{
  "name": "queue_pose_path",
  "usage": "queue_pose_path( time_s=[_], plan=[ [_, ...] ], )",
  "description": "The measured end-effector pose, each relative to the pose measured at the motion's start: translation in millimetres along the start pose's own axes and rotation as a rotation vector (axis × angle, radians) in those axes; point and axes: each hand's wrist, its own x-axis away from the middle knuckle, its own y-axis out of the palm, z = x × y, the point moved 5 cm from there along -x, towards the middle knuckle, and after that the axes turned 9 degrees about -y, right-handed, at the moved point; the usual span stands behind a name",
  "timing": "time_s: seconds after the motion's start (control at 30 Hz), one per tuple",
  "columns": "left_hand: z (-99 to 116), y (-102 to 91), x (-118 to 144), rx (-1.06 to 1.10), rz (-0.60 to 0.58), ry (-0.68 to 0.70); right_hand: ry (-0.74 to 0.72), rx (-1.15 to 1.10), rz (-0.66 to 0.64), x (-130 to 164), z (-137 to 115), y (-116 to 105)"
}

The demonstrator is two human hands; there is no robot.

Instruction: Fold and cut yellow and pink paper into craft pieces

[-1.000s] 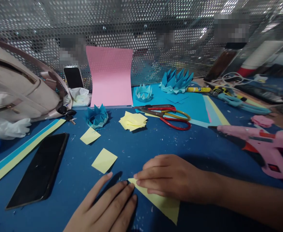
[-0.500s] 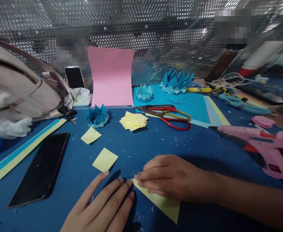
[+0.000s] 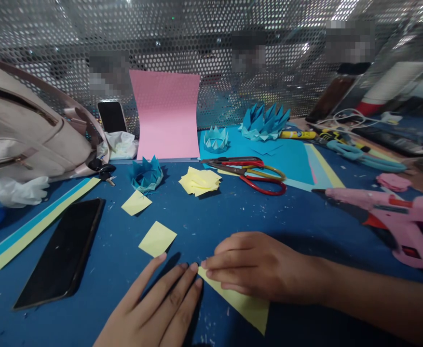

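A folded triangle of yellow paper (image 3: 247,308) lies flat on the blue table. Over its upper edge rests my right hand (image 3: 254,264), fingers curled together and pressing on the paper near its left corner. My left hand (image 3: 160,303) is spread flat on the table to the left, its fingertips at that same corner. Just beyond the left fingers are a yellow paper square (image 3: 157,239) and a smaller one (image 3: 136,203). A pile of yellow paper pieces (image 3: 199,181) sits farther back, beside a dark blue folded-paper ring (image 3: 146,173).
Scissors (image 3: 258,174) lie behind the hands, and a pink glue gun (image 3: 395,212) is at right. A phone (image 3: 61,253) and paper strips (image 3: 41,221) occupy the left. Behind stand a pink sheet (image 3: 167,115), blue paper rings (image 3: 264,123), a backpack (image 3: 34,125) and a perforated metal panel (image 3: 218,58).
My left hand has shifted slightly right, its fingertips closer to the paper's corner. My right hand and the folded paper look unchanged.
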Motion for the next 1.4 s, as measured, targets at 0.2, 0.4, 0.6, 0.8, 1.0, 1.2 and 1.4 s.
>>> queue_pose_path(
  time_s=[0.2, 0.4, 0.6, 0.8, 1.0, 1.2, 1.4],
  plan=[
    [0, 0.2, 2, 0.001, 0.11, 0.013, -0.007, -0.002, -0.003, -1, 0, 0],
    [4, -3.7, -4, -0.112, -0.057, 0.141, -0.018, 0.002, 0.012, -2, -1, 0],
    [-1, -9.9, -4, -0.096, -0.001, 0.106, -0.011, 0.018, 0.016, -1, -1, 1],
    [-7, -3.5, 3, 0.06, 0.132, -0.152, -0.011, 0.018, 0.018, -1, -1, 0],
    [-6, 3.0, 3, 0.065, 0.086, -0.157, -0.011, -0.016, 0.001, -3, -2, -3],
    [-7, 3.1, 2, 0.072, 0.051, -0.155, -0.003, -0.059, -0.024, -1, 0, -1],
    [-8, 4.5, 2, 0.065, 0.034, -0.159, 0.006, -0.069, -0.035, 2, 1, 1]
  ],
)
